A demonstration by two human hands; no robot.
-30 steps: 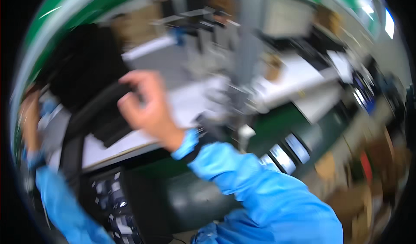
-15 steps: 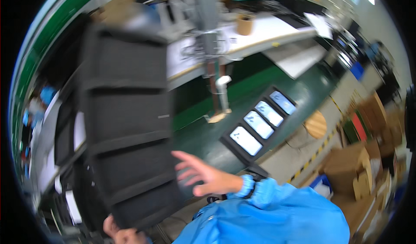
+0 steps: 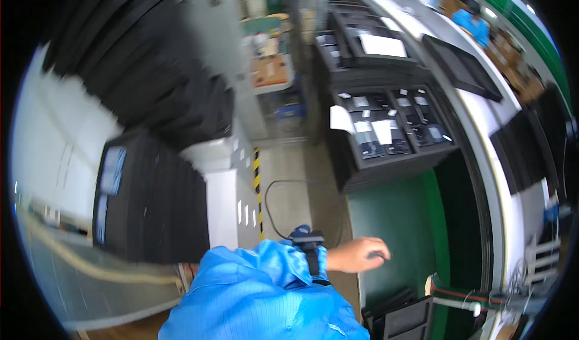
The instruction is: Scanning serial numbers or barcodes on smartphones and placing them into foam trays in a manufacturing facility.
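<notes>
My left hand (image 3: 362,254) reaches rightward from a blue sleeve (image 3: 265,298), its fingers curled closed. A small dark patch shows at its fingertips; I cannot make out what it is. A black device (image 3: 309,241) is strapped around the wrist. Beyond the hand, a black tray stack (image 3: 392,165) stands on the green surface (image 3: 395,219), its top tray holding several dark flat devices and white slips. Below and right of the hand, black trays (image 3: 407,322) stand tilted at the lower edge. My right hand is out of view.
At left stands a tall stack of black trays (image 3: 163,201), with more dark trays (image 3: 145,68) behind it. A white bench (image 3: 512,219) runs along the right. A black cable (image 3: 268,207) lies on the floor beside yellow-black tape (image 3: 257,177). People in blue work far right.
The view has swung round to the tray stacks and aisle. The black tray that my left hand held is no longer in that hand, which now reaches right with curled fingers.
</notes>
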